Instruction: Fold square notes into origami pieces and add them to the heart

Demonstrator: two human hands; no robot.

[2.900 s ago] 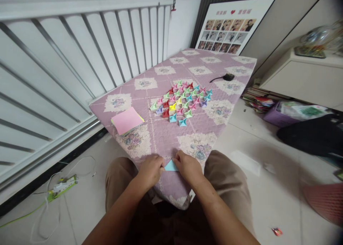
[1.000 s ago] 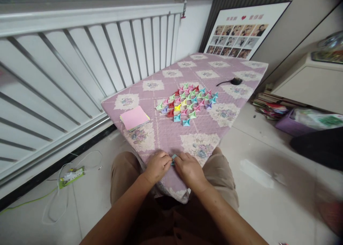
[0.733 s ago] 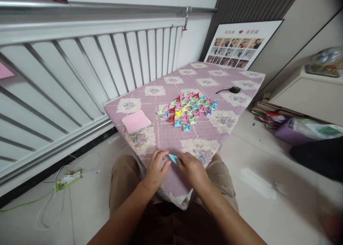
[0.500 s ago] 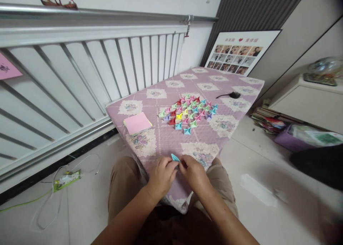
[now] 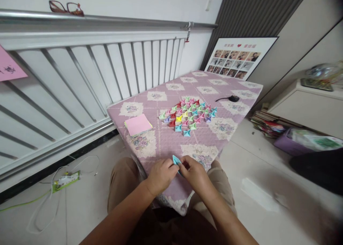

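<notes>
A small folded piece of light blue paper (image 5: 176, 160) is pinched between both hands above the near corner of the table. My left hand (image 5: 162, 173) grips its left side with closed fingers. On the right side, my right hand (image 5: 193, 171) holds it between thumb and fingers. Beyond the hands, several small folded paper pieces (image 5: 184, 113) in blue, green, pink, red, yellow and purple sit close together in slanting rows. A stack of square paper sheets (image 5: 138, 125), pink on top, lies to their left.
The table (image 5: 166, 145) has a pink flowered cloth. A black object with a short cord (image 5: 233, 98) lies at its far right. A white radiator (image 5: 93, 69) runs along the left. A power strip (image 5: 66, 181) rests on the floor.
The blue paper has turned slightly and shows more of its surface between my fingers. The camera view has tilted a little, shifting the surroundings slightly downward.
</notes>
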